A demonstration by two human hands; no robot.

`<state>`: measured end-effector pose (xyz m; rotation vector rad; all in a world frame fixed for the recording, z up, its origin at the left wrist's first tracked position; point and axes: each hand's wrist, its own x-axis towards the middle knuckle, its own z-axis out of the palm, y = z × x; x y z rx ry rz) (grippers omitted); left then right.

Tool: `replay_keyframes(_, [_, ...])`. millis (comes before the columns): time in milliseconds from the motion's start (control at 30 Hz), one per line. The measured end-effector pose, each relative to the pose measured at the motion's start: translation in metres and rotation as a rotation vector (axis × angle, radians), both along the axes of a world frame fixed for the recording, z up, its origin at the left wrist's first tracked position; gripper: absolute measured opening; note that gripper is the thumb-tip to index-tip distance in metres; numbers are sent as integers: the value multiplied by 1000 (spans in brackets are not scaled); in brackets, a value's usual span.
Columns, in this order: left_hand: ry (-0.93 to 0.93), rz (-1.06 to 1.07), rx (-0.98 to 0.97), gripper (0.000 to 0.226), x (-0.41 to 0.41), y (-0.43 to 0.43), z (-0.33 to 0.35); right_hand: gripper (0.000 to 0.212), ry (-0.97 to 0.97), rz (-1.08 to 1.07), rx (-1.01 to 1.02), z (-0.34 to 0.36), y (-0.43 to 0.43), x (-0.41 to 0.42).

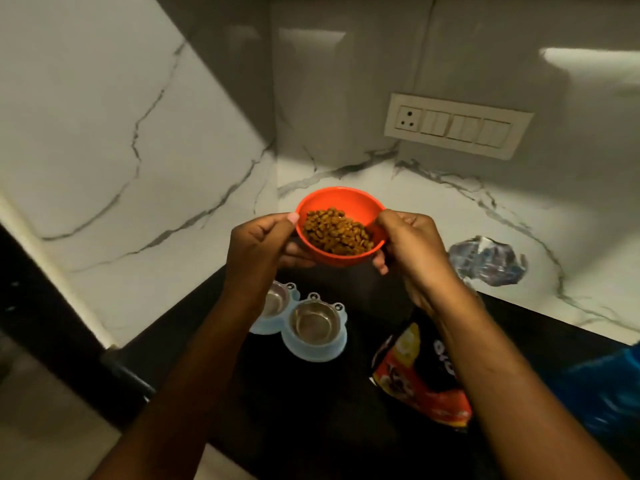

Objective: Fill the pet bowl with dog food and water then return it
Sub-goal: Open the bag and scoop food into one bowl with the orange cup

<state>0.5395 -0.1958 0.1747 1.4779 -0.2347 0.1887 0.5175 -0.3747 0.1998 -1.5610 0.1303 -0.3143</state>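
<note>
An orange bowl [343, 202] holding brown dog food kibble [337, 232] is lifted above the black counter. My left hand [258, 245] grips its left rim and my right hand [412, 242] grips its right rim. Below it on the counter stands a light blue double pet bowl [323, 351] with two steel cups; the right cup [315, 322] looks empty, and my left forearm partly hides the left cup [275, 301]. A black and red dog food bag [424, 379] lies to the right under my right forearm.
The black counter [311, 410] sits in a corner of white marble walls. A switch panel [457, 124] is on the back wall. A crumpled blue-white wrapper [488, 261] lies at the right, and a blurred blue object [609, 386] sits at the right edge.
</note>
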Motion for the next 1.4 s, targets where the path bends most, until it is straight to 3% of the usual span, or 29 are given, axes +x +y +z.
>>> replay_keyframes(100, [60,18,-7,25,29,35,-10,20,19,25,20,-15,34,30])
replay_keyframes(300, [161,-59,-7,19,88,94,-41,24,73,43,-83,-59,82,88])
replay_keyframes(600, [300,-171,308,16,162,124,-126,18,186,-47,-371,-163,104,122])
replay_keyframes(800, [414,-255,399,20,179,116,-174,21,216,-132,-622,-209,104,121])
replay_keyframes(1167, [336,-157,365,24,188,119,-210,38,191,-92,-682,-224,111,117])
replay_keyframes(1400, [120,-52,453,23,182,123,-226,37,210,-123,-760,-233,115,115])
